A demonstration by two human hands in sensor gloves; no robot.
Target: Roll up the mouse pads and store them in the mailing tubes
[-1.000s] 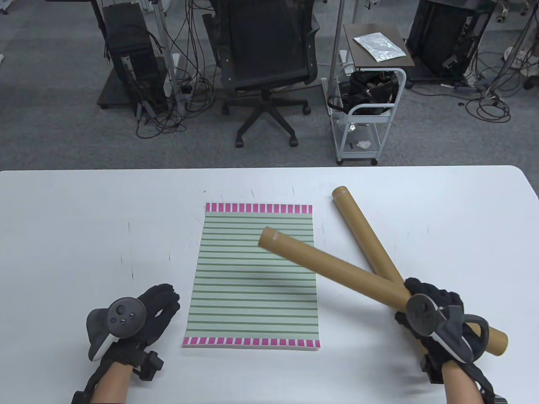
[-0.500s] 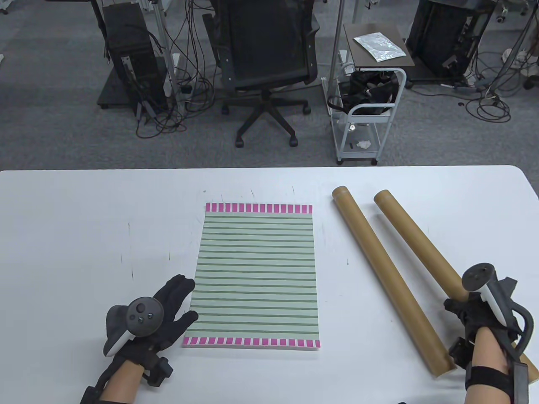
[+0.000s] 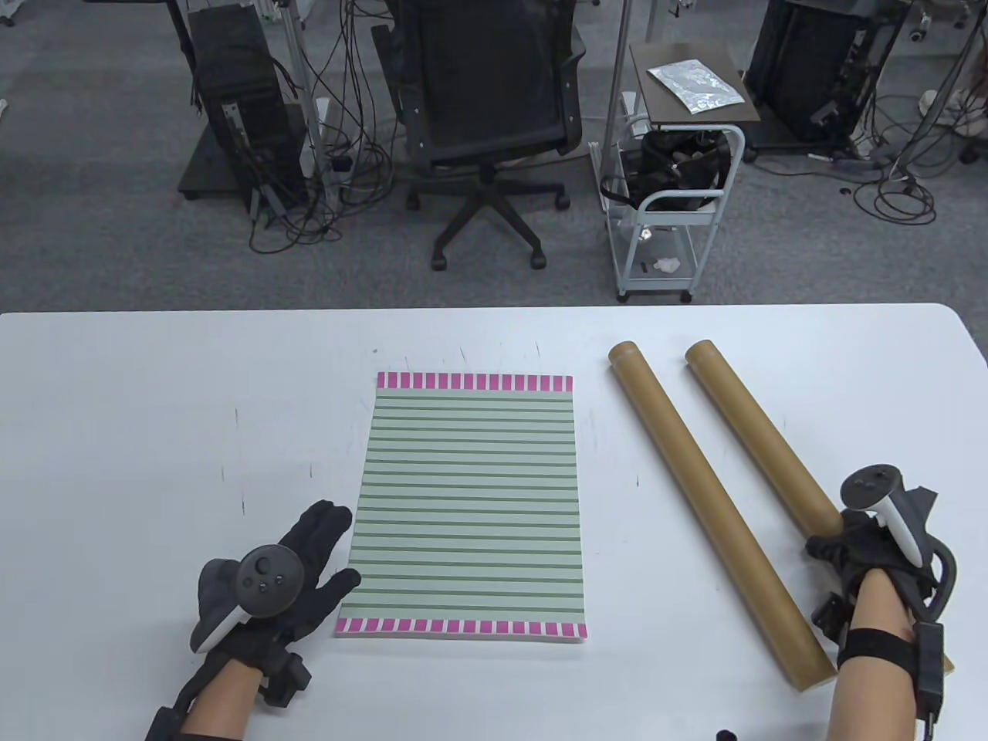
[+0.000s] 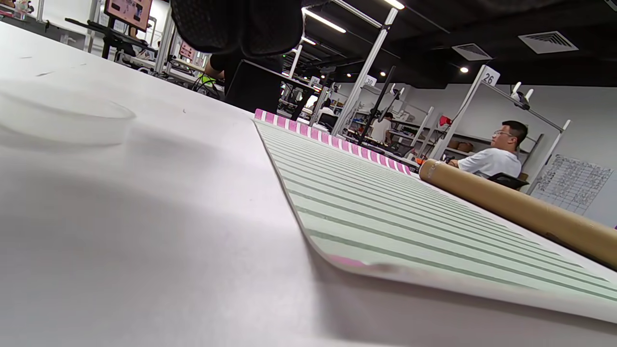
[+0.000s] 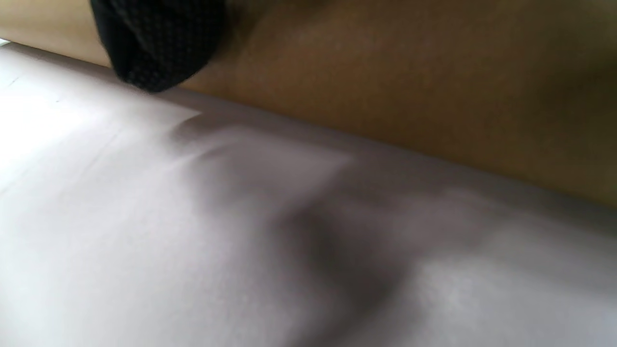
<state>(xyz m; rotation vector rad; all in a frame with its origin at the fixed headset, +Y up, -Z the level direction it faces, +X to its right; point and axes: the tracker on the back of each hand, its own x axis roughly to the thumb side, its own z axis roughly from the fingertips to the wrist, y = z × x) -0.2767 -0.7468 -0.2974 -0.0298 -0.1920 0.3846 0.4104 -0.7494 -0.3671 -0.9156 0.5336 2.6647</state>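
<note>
Mouse pad (image 3: 463, 505) edges apparently unobstructed

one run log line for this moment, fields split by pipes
pad: flat, unrolled | tubes: left tube, right tube lie side by side | left hand: open by pad corner | right hand: on right tube

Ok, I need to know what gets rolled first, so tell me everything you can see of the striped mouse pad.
The mouse pad is a thin, flexible-looking rectangle, pale green with dark green stripes across it and a pink-and-white checked band at its near and far ends. It lies flat and unrolled on the white table, long side running away from the person. The left hand lies with fingers straight at its near left corner, the thumb tip at the edge. The nearer cardboard tube lies to its right, apart from it.
</note>
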